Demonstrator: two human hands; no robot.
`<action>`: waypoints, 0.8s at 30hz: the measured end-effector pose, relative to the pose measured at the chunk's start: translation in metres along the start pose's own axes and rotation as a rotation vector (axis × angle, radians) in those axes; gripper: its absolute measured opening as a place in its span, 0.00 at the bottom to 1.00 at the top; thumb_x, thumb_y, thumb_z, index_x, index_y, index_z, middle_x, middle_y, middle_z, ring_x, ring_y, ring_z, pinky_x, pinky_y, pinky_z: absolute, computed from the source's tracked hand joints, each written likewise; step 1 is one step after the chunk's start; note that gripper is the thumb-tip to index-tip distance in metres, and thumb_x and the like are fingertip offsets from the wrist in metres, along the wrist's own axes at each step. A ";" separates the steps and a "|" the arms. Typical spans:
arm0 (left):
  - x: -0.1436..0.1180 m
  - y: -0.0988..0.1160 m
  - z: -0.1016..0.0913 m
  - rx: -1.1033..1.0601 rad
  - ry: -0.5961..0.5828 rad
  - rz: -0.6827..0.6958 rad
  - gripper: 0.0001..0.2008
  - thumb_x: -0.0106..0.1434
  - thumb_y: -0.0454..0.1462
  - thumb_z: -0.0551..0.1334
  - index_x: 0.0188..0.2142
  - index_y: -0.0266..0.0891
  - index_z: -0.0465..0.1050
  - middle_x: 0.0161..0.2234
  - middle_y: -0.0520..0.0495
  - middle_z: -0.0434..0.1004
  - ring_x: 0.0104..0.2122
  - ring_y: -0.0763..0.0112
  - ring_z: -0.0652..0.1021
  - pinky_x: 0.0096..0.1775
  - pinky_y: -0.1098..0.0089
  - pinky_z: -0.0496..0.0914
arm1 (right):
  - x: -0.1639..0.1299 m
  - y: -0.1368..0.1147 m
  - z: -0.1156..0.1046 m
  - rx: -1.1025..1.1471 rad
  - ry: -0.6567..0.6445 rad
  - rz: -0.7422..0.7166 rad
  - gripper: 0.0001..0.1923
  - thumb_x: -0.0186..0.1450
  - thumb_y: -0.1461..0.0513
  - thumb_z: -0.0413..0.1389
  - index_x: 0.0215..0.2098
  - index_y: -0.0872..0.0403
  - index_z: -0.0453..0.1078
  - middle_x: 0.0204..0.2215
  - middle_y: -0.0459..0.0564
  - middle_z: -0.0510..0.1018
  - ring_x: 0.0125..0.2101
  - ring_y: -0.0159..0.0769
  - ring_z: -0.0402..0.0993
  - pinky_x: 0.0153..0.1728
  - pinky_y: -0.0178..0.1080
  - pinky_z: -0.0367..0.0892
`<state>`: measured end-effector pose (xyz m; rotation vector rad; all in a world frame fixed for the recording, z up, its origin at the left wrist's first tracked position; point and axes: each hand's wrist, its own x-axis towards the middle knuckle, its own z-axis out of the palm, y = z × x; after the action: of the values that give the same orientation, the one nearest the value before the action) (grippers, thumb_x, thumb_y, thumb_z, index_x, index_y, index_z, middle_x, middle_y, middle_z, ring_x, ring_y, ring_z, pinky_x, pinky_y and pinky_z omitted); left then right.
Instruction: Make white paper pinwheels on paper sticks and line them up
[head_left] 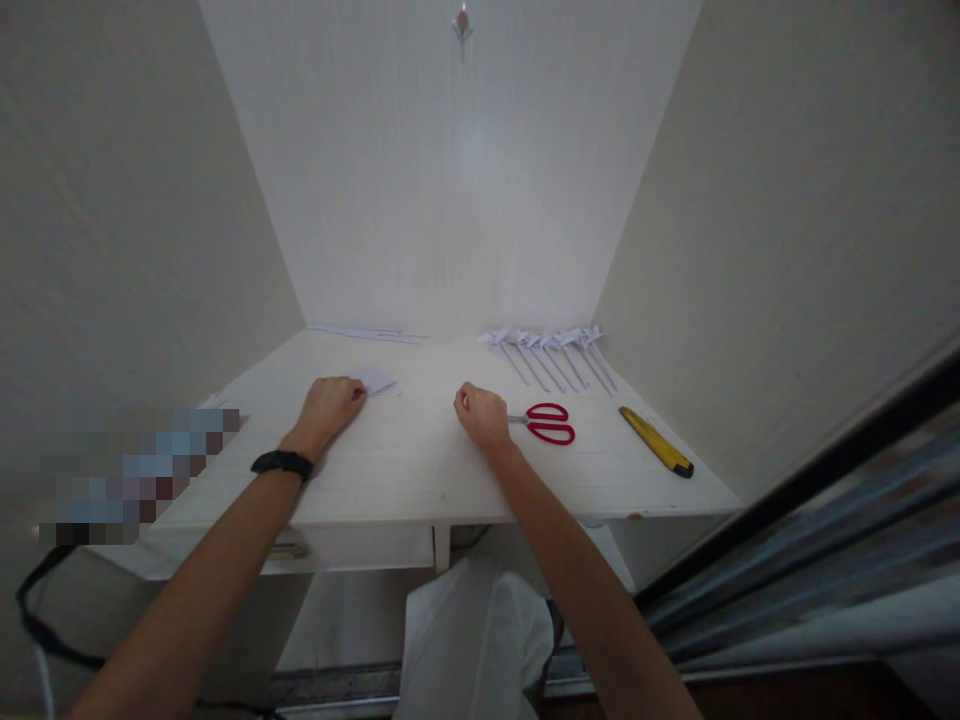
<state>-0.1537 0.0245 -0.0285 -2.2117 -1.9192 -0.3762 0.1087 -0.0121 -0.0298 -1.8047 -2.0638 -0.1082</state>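
My left hand [328,412], with a black band on the wrist, rests on the white tabletop in a loose fist. Its curled fingers lie against the left edge of a small stack of white paper squares [377,379]; no paper is seen inside the fist. My right hand [484,418] is also curled closed on the tabletop, with nothing showing between thumb and fingers. Right beside it lie red-handled scissors [551,424], their blades partly hidden behind the hand. Farther back on the right stand out several white paper pinwheels [555,342] on thin sticks, laid in a row.
Long thin white paper sticks [367,333] lie along the back left. A yellow utility knife [652,440] sits near the right edge of the table [420,480]. Walls close in behind and on both sides. At far left, a blurred-out object [157,465] has a black cable.
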 end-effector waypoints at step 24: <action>-0.002 -0.006 -0.004 -0.670 0.591 -0.274 0.02 0.57 0.37 0.61 0.29 0.41 0.70 0.34 0.43 0.76 0.41 0.54 0.74 0.47 0.56 0.63 | 0.006 0.002 0.010 0.110 0.104 -0.028 0.12 0.69 0.61 0.45 0.37 0.52 0.70 0.31 0.50 0.80 0.30 0.37 0.75 0.31 0.35 0.59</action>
<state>-0.1601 0.0220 -0.0255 -1.7932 -1.8977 -1.7066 0.1078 -0.0028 -0.0379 -1.6700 -1.9840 -0.0926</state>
